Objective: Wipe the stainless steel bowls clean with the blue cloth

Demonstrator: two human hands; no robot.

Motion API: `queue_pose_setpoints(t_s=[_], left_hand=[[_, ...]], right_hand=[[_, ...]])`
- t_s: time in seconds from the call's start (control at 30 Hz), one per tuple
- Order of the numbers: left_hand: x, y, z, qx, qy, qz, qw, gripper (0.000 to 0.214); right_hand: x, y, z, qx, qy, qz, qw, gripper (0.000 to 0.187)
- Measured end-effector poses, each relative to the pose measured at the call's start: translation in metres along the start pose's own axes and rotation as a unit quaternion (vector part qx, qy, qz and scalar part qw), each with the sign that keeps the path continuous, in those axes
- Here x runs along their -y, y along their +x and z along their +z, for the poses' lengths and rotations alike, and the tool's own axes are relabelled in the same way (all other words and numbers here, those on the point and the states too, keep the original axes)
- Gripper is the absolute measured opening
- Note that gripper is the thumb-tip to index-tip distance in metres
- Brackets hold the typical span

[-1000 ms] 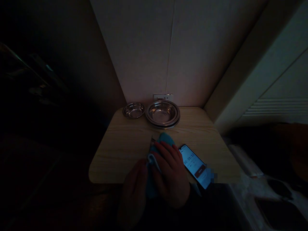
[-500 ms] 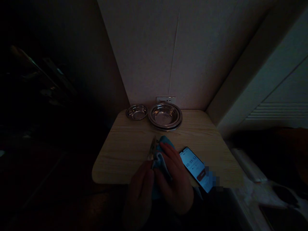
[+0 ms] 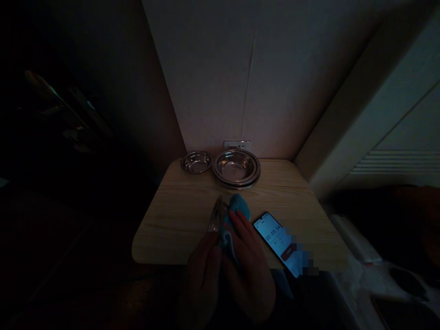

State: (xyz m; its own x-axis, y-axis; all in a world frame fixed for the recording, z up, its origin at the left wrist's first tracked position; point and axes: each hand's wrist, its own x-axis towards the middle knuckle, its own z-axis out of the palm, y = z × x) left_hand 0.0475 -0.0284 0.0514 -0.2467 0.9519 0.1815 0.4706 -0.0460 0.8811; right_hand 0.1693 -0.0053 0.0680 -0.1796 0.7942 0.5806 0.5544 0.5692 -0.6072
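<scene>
The room is very dark. My left hand (image 3: 202, 270) grips a small steel dish (image 3: 216, 215) held on edge above the near side of a light wooden table (image 3: 178, 215). My right hand (image 3: 249, 266) presses a blue cloth (image 3: 237, 211) against that dish, its fingers closed over the cloth. Both hands hover at the table's front edge.
A lit phone (image 3: 278, 240) showing a timer lies to the right of my hands. At the back of the table, against the wall, stand a small steel bowl (image 3: 196, 162) and a stack of larger steel bowls (image 3: 236, 167) below a wall socket (image 3: 237, 145). Dark surroundings hide the rest.
The steel dish has come into sight at the cloth's left side, turned on edge. My right hand has shifted a little with the cloth. The view rose slightly.
</scene>
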Motion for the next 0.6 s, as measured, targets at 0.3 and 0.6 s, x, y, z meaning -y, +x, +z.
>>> queue_pose_setpoints(t_s=[0.3, 0.6], left_hand=[[0.006, -0.014, 0.012, -0.026, 0.014, 0.013, 0.999, 0.031], [0.006, -0.011, 0.003, -0.006, 0.065, 0.105, 0.992, 0.031]], right_hand=[[-0.005, 0.011, 0.001, -0.016, -0.001, 0.019, 1.000, 0.039], [-0.004, 0.010, 0.000, -0.036, 0.033, 0.028, 0.998, 0.036]])
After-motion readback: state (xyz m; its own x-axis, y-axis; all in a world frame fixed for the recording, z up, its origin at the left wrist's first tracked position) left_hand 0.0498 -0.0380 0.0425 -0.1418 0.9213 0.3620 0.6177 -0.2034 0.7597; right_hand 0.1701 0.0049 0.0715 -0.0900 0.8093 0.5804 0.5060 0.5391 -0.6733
